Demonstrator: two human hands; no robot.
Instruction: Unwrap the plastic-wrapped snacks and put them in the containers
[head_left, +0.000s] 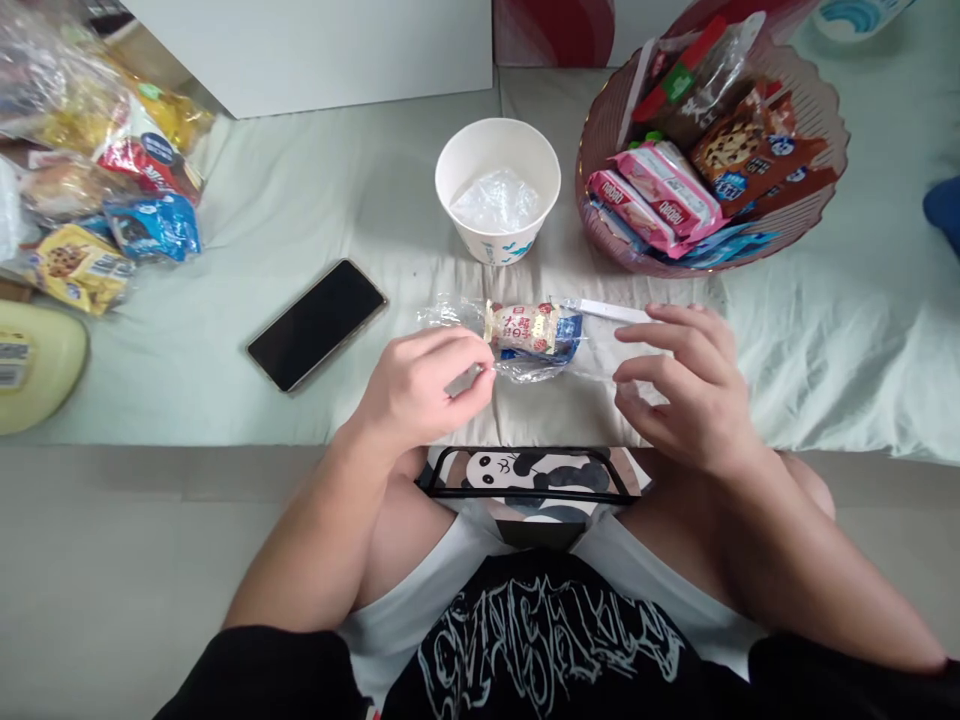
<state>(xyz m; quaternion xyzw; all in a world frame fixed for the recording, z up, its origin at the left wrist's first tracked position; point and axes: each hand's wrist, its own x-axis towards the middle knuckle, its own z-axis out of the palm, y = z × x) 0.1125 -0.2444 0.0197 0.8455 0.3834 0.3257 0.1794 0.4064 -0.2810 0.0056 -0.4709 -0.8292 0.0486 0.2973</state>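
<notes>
A clear plastic bag (536, 372) lies on the cloth in front of me, with a cream snack packet (523, 328) and a blue packet (571, 335) in or on it; I cannot tell which. My left hand (427, 385) pinches thumb and forefinger together at the bag's near left edge. To the right, my right hand (686, 385) hovers with bent fingers apart, nothing visible in them. Between it and the packets lies more clear film with a white strip (611, 311). Just beyond stands a white paper cup (497, 245) with crumpled clear plastic (499, 200) inside.
A pink ribbed bowl (838, 165) at the back right holds several wrapped snacks. A phone (319, 325) lies left of my left hand. More bagged snacks (112, 190) and a pale yellow container (37, 365) occupy the far left. A white box (337, 50) stands behind.
</notes>
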